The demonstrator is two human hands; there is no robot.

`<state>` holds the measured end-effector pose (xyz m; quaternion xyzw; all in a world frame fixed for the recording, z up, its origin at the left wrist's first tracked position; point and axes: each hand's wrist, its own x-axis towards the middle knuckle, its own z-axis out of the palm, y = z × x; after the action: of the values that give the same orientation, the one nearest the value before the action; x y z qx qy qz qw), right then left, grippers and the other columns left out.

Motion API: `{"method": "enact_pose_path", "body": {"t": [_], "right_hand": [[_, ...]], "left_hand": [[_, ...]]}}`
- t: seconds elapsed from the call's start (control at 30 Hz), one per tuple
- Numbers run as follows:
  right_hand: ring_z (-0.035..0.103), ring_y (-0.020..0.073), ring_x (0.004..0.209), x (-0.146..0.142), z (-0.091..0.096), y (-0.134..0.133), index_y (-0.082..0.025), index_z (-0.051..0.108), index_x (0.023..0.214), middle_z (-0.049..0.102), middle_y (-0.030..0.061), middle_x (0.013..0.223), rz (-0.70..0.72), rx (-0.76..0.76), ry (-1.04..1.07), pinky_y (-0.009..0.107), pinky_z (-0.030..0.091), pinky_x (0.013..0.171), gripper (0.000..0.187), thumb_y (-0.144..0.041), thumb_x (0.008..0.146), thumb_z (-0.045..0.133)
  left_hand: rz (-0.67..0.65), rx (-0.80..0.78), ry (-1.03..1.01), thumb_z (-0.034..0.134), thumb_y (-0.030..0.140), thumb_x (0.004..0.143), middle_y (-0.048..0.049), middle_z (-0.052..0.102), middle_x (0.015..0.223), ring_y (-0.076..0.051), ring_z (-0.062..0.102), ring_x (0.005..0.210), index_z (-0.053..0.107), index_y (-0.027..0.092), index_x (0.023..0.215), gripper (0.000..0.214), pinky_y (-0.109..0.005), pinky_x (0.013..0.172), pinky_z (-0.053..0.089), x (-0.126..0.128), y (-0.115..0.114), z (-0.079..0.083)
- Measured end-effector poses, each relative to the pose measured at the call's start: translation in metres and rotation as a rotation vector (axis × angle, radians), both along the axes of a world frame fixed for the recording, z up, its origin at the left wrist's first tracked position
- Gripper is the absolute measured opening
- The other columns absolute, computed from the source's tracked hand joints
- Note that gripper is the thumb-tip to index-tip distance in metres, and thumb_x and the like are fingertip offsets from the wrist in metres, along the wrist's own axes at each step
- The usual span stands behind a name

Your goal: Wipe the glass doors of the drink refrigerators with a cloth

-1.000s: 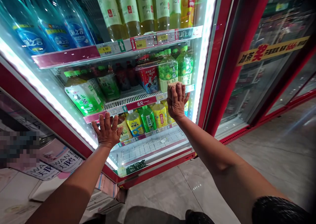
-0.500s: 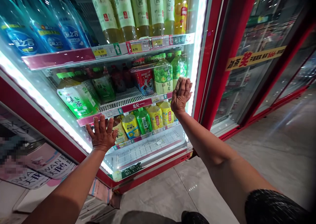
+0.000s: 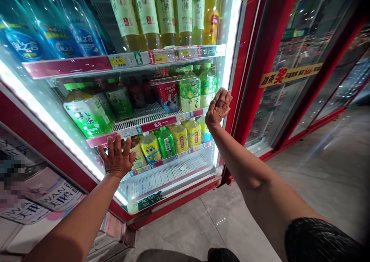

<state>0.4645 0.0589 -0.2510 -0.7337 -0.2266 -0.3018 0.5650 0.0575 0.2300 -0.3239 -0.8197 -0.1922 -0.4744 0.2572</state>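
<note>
A glass cooler door with a red frame (image 3: 185,201) stands in front of me, and bottles show through it. Against the lower left of the glass lies my left hand (image 3: 117,160), open, its fingers spread and nothing in it. My right hand (image 3: 217,111) is by the door's bright right edge, pressing a small brown cloth or sponge (image 3: 220,93) to the glass. Most of that piece is hidden under the fingers. Just left of this hand, behind the glass, are green tea bottles (image 3: 190,88).
Blue bottles (image 3: 62,42) fill the upper left shelf. Stacked pink and white cartons (image 3: 54,192) sit at lower left. To the right is another red-framed cooler (image 3: 261,119) with a yellow strip (image 3: 291,75). Grey tiled floor (image 3: 185,227) lies below.
My right hand has slid a little to the right with the brown piece, up to the door's lit edge. My left hand stays spread on the glass. The view has shifted slightly.
</note>
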Motion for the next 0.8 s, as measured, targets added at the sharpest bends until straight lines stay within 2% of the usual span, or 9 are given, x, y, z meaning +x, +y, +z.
{"method": "enact_pose_path", "body": {"t": [0.13,0.2,0.27,0.4,0.47,0.53,0.7,0.8], "right_hand": [[0.005,0.0291,0.162,-0.003,-0.027,-0.012,-0.019,0.014,0.167,0.012,0.0154,0.174,0.008,-0.027,0.140,0.073,0.011,0.122,0.068,-0.035,0.101,0.024],[0.004,0.0292,0.162,-0.005,-0.034,-0.014,-0.017,0.011,0.167,0.010,0.0175,0.174,0.009,-0.021,0.213,0.073,0.011,0.122,0.069,-0.034,0.101,0.024],[0.002,0.0293,0.162,-0.002,-0.028,-0.013,-0.018,0.009,0.167,0.008,0.0173,0.174,0.010,0.015,0.260,0.073,0.012,0.121,0.070,-0.034,0.101,0.025],[-0.001,0.0301,0.162,0.017,0.010,-0.010,-0.021,0.010,0.167,0.006,0.0128,0.175,0.019,0.139,0.225,0.074,0.008,0.121,0.069,-0.037,0.102,0.024],[0.000,0.0297,0.162,0.028,0.022,-0.012,-0.022,0.012,0.167,0.006,0.0115,0.175,0.019,0.154,0.167,0.074,0.005,0.122,0.067,-0.039,0.103,0.023],[0.001,0.0286,0.162,0.037,0.021,-0.014,-0.023,0.013,0.167,0.008,0.0107,0.175,0.016,0.136,0.167,0.073,0.003,0.122,0.067,-0.039,0.103,0.024],[0.003,0.0302,0.162,0.050,-0.002,-0.015,-0.021,0.010,0.167,0.005,0.0133,0.175,-0.050,0.189,0.427,0.074,0.008,0.122,0.068,-0.031,0.102,0.024],[0.001,0.0314,0.161,0.058,0.003,-0.009,-0.021,0.012,0.167,0.005,0.0137,0.175,-0.061,0.215,0.469,0.074,0.011,0.121,0.065,-0.030,0.102,0.021]], "left_hand": [[0.002,0.052,0.000,0.063,0.039,0.096,-0.0115,0.013,0.174,-0.035,0.002,0.161,0.012,0.037,0.166,0.087,-0.074,0.123,-0.002,0.001,-0.002,0.003],[0.002,0.069,-0.004,0.063,0.038,0.095,-0.0119,0.013,0.174,-0.035,0.002,0.162,0.012,0.037,0.166,0.087,-0.073,0.123,-0.001,0.002,-0.003,0.003],[-0.004,0.078,-0.010,0.064,0.037,0.095,-0.0121,0.014,0.174,-0.035,0.003,0.162,0.012,0.036,0.166,0.088,-0.073,0.123,-0.001,0.002,-0.003,0.004],[0.006,0.072,-0.005,0.065,0.038,0.094,-0.0125,0.015,0.173,-0.036,0.004,0.161,0.012,0.037,0.166,0.089,-0.073,0.123,0.000,0.002,-0.002,0.003],[0.008,0.064,-0.006,0.065,0.038,0.094,-0.0122,0.015,0.174,-0.036,0.003,0.161,0.012,0.037,0.166,0.089,-0.073,0.123,0.000,0.002,-0.002,0.002],[0.002,0.052,-0.012,0.064,0.039,0.094,-0.0117,0.014,0.174,-0.036,0.003,0.161,0.012,0.038,0.166,0.089,-0.073,0.123,-0.001,0.002,-0.002,0.001],[-0.008,0.005,-0.016,0.063,0.041,0.095,-0.0104,0.015,0.174,-0.036,0.002,0.161,0.013,0.039,0.166,0.087,-0.073,0.123,-0.004,0.002,0.001,-0.002],[-0.005,-0.001,-0.024,0.063,0.041,0.095,-0.0110,0.017,0.174,-0.036,0.003,0.161,0.016,0.039,0.165,0.085,-0.073,0.123,-0.003,0.002,0.002,-0.003]]}}
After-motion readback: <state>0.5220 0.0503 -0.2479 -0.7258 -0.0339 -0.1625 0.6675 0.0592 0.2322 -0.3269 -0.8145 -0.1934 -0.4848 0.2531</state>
